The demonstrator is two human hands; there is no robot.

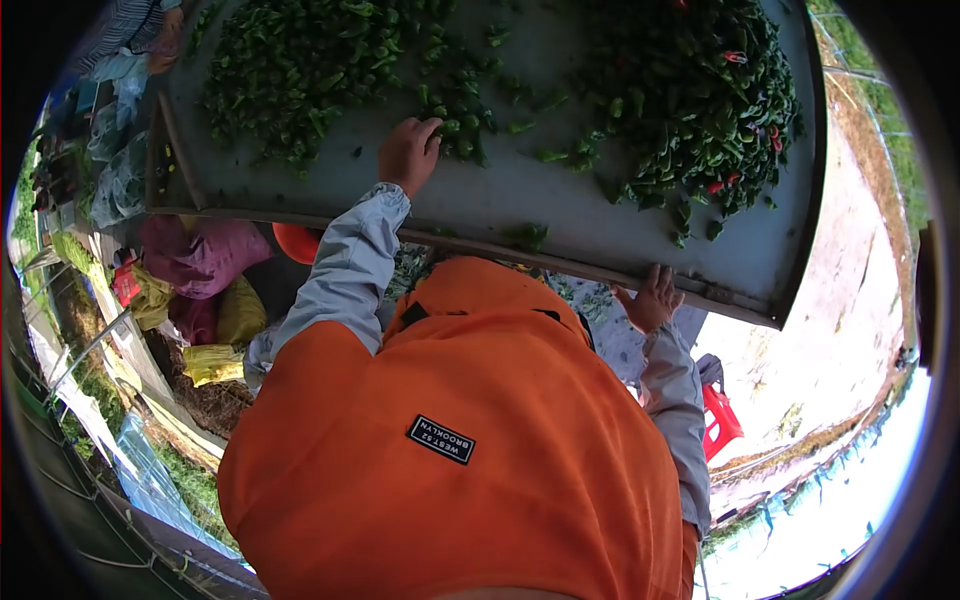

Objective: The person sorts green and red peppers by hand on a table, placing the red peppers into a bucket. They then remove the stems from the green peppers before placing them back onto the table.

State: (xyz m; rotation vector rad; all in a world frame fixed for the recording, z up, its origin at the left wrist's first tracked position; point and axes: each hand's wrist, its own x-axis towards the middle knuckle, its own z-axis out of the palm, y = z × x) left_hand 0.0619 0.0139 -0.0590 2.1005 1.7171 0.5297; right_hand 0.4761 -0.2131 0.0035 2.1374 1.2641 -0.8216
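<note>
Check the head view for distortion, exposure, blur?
Head view: strong fisheye, with a black vignette ring at the edges and the tray rim bowed; daylight is even over the peppers, while the pale ground at right is nearly blown out; the left hand and right hand are sharp, no motion blur; the orange hoodie fills the lower centre.

Left hand point(408, 153) at upper centre touches green peppers point(455, 110) on grey sorting table point(560, 200); right hand point(652, 300) grips table edge (centre right); orange vest point(450, 440) fills lower frame.
</note>
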